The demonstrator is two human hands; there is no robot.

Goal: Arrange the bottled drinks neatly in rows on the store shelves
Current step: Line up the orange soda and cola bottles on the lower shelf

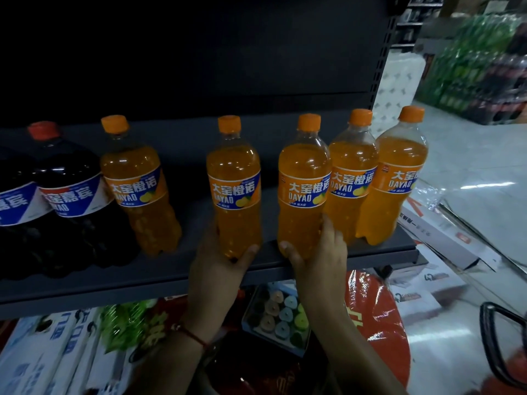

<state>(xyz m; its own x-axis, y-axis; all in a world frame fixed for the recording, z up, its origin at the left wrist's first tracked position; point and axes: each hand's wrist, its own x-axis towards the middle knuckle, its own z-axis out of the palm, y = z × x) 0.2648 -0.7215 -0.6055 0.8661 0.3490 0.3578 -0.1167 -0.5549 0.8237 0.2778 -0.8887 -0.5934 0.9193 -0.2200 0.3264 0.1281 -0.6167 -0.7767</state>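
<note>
Several orange-drink bottles with orange caps stand on a dark shelf (182, 269). My left hand (219, 263) grips the base of one orange bottle (234, 183) near the shelf's middle. My right hand (319, 252) grips the base of the neighbouring orange bottle (303, 186). Two more orange bottles (352, 172) (395, 178) stand close together at the shelf's right end. Another orange bottle (137, 183) stands to the left, apart from the held ones, beside two dark cola bottles (68, 189) with red caps.
Below the shelf lie packaged goods, a box of coloured items (278, 317) and a red plastic-wrapped pack (376, 323). White cartons (445, 235) lie on the floor at right. Crates of green bottles (470, 67) stand far right. A black handle (496, 343) shows at lower right.
</note>
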